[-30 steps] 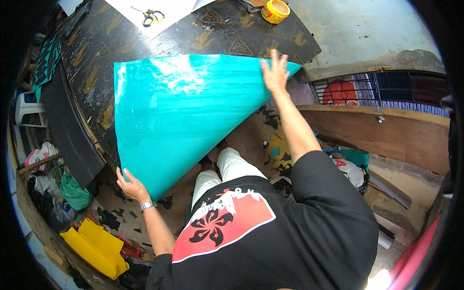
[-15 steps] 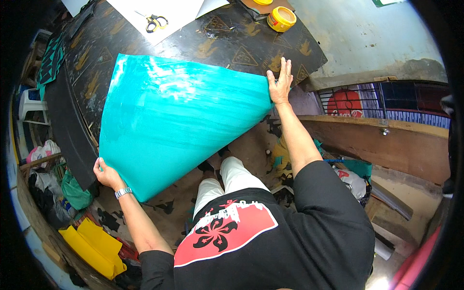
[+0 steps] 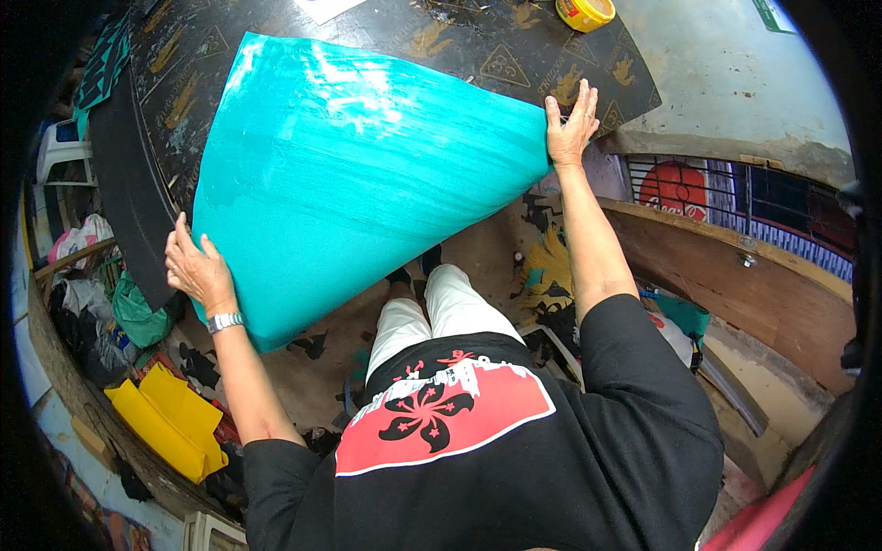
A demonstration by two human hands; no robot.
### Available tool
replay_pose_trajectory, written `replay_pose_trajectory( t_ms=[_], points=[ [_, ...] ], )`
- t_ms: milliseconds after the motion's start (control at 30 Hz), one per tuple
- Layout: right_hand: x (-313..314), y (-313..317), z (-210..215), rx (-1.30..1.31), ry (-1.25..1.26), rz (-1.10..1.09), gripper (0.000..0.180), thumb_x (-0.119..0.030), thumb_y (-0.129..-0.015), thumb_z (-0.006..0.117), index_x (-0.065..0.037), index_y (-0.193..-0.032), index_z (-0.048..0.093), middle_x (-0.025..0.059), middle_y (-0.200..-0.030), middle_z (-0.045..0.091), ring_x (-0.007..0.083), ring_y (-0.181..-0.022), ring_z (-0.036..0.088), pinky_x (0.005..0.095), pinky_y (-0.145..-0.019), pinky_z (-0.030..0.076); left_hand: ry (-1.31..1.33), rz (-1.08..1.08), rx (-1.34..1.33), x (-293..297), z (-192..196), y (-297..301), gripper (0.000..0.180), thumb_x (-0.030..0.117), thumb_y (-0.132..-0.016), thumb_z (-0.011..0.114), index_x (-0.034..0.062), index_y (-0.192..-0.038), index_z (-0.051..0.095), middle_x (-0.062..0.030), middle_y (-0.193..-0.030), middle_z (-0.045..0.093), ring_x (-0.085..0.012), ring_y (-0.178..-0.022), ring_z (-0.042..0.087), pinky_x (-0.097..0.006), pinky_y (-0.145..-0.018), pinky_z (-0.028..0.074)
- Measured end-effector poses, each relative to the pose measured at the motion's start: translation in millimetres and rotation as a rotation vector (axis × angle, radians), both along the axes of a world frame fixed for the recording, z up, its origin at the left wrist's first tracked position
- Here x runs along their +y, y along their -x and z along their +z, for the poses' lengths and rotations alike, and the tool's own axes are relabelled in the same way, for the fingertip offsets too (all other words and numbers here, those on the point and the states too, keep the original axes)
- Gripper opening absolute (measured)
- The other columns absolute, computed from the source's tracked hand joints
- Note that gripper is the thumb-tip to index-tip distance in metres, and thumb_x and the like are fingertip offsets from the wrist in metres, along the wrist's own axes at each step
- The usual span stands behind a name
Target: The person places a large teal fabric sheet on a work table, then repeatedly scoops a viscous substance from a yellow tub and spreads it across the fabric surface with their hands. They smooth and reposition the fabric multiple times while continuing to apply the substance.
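while both hands hold it, the big teal sheet [image 3: 358, 174] hangs over the edge of the dark work table [image 3: 478, 46]. the left hand [image 3: 197, 271] grips its edge at eight o'clock. the right hand [image 3: 571, 124] presses flat on its corner at two o'clock. a yellow tape roll [image 3: 585, 12] sits on the table at twelve o'clock. yellow bags [image 3: 170, 418] lie on the floor at seven o'clock.

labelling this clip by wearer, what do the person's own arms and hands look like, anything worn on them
Both forearms are bare, with no gloves on either hand. The left hand has a silver metal wristwatch on its wrist. The right hand shows no watch or band at the wrist. Short black sleeves of a black t-shirt cover the upper arms; the shirt carries a red panel with a black flower.
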State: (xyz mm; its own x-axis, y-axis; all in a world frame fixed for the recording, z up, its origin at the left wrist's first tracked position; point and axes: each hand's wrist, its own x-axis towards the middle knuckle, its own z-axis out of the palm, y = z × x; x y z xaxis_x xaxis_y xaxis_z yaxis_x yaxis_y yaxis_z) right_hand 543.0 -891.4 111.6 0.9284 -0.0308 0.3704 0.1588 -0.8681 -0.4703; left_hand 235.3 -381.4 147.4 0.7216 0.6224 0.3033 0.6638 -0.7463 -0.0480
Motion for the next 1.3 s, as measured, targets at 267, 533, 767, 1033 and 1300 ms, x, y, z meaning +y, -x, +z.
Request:
replay_pose_trajectory(
  t_ms=[267,533,767,1033,1300],
  points=[
    [-12,-11,-2,0.21,-0.037,-0.053,0.086,-0.064,-0.089,0.052,-0.016,-0.154,0.023,0.0203,-0.16,0.014,0.0363,-0.149,0.01,0.0642,-0.113,0.002,0.245,-0.044,-0.129,-29,-45,-19,0.041,0.027,-0.101,0.049,0.0129,-0.139,0.046,-0.0082,-0.142,0.045,-0.027,-0.135,0.039,-0.053,-0.114,0.023],
    [-31,-72,32,0.27,-0.305,-0.204,0.102,-0.076,-0.084,0.048,-0.014,-0.156,0.011,0.0212,-0.162,0.004,0.0355,-0.15,0.001,0.0668,-0.112,0.0,0.179,0.051,-0.138,-41,-47,-46,0.038,0.03,-0.101,0.048,0.0168,-0.137,0.046,-0.0045,-0.14,0.046,-0.0233,-0.134,0.04,-0.054,-0.112,0.025],
    [109,-71,33,0.403,0.437,0.207,0.091,-0.071,-0.093,0.028,-0.004,-0.154,0.017,0.0162,-0.162,0.007,0.033,-0.15,0.0,0.0648,-0.115,0.0,0.147,0.081,-0.154,-44,-45,-61,0.035,0.032,-0.101,0.048,0.02,-0.134,0.049,-0.0025,-0.139,0.048,-0.0218,-0.133,0.042,-0.053,-0.11,0.027],
    [169,-63,18,0.578,0.465,0.099,0.117,-0.085,-0.081,0.035,0.004,-0.153,0.007,0.0212,-0.162,0.0,0.0333,-0.15,-0.008,0.0583,-0.116,-0.007,0.187,0.091,-0.186,-45,-43,-60,0.034,0.033,-0.102,0.047,0.0214,-0.134,0.049,-0.0004,-0.139,0.049,-0.0204,-0.133,0.042,-0.05,-0.112,0.025],
    [208,-54,13,0.53,0.361,0.179,0.116,-0.083,-0.082,0.037,0.004,-0.153,0.006,0.0215,-0.161,0.002,0.0331,-0.15,-0.007,0.0605,-0.115,-0.007,0.198,0.085,-0.17,-42,-41,-60,0.034,0.033,-0.103,0.043,0.0216,-0.135,0.049,-0.0004,-0.139,0.049,-0.0204,-0.132,0.042,-0.05,-0.113,0.024]
  ],
)
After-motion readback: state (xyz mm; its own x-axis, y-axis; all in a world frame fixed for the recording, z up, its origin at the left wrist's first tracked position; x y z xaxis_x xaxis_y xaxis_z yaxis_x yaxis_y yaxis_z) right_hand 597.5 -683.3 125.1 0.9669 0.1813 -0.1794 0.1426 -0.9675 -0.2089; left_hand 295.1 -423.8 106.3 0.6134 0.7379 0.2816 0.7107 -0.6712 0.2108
